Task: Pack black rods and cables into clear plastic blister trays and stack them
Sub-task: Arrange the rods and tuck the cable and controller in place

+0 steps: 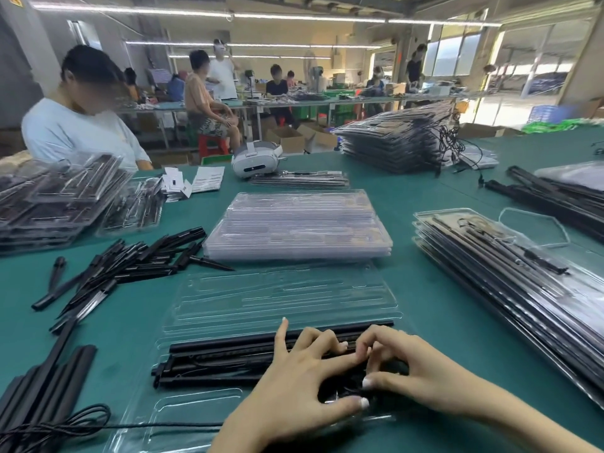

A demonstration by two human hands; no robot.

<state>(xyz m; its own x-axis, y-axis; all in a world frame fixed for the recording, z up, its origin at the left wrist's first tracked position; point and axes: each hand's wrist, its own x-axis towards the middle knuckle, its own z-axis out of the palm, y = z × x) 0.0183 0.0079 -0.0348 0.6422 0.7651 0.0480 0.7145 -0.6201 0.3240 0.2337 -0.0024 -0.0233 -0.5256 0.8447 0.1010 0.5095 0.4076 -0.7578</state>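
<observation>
your left hand point(294, 371) lies spread over the black rods point(228, 358) in the open blister tray point(281, 299) right in front of you, fingers splayed wide, thumb tip pressing down near a dark bundle, probably the cable, at the tray's near right. your right hand point(421, 364) meets it from the right, fingers curled narrow, thumb and fingertips pinching at that same dark bundle; whether it actually grips the cable, you cannot tell. the rods sit side by side in the tray's near half, running left to right; the far half of the tray is bare clear plastic.

just beyond the tray, a stack of empty clear trays point(299, 223) sits at centre on the green table point(441, 308). to your right, a stack of filled trays point(510, 282) lies slanted, rods visible through the plastic. a second, taller stack of filled trays point(395, 138) stands further back right, with cables trailing off it.

to your left, a loose pile of black spikes point(130, 263) lies scattered. near left edge: thicker black tubes point(42, 387) and a black cable point(98, 423) that runs toward the tray. a white headset point(256, 158) rests at the far side of the table.
</observation>
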